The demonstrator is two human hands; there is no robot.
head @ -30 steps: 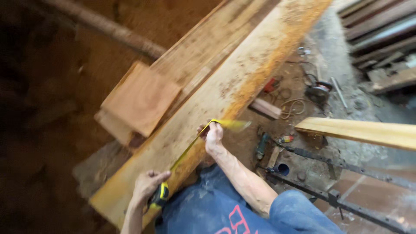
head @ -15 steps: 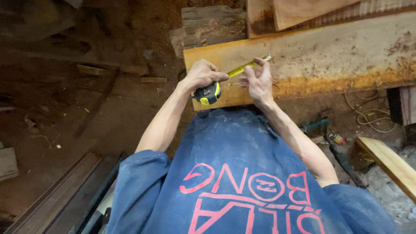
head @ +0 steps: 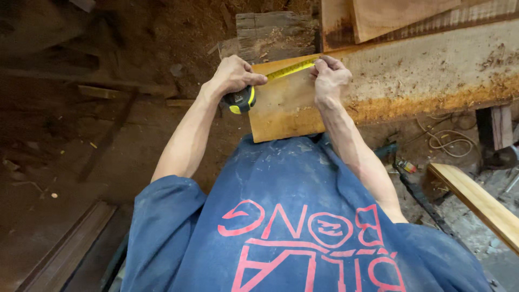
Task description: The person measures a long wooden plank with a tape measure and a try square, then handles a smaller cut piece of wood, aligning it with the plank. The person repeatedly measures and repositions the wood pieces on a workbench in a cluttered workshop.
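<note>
A wide, rough wooden plank (head: 411, 75) with an orange-stained edge lies across the top of the head view. My left hand (head: 232, 75) grips a black and yellow tape measure case (head: 241, 100) just off the plank's left end. Its yellow blade (head: 286, 68) runs a short way along the plank's far edge. My right hand (head: 327, 78) pinches the blade's free end down on the plank. My blue shirt fills the lower part of the frame.
A weathered wood block (head: 273, 33) and a reddish board (head: 400, 16) lie beyond the plank. A pale plank (head: 478, 203) juts in at the lower right. Cable coils (head: 448, 141) and small tools (head: 403, 165) lie on the dirt floor. A dark board (head: 65, 251) lies at lower left.
The view swung from a slanted look along the plank to facing its end. Both hands shifted to the plank's far edge; the case now hangs off the left end and the pulled-out blade is shorter.
</note>
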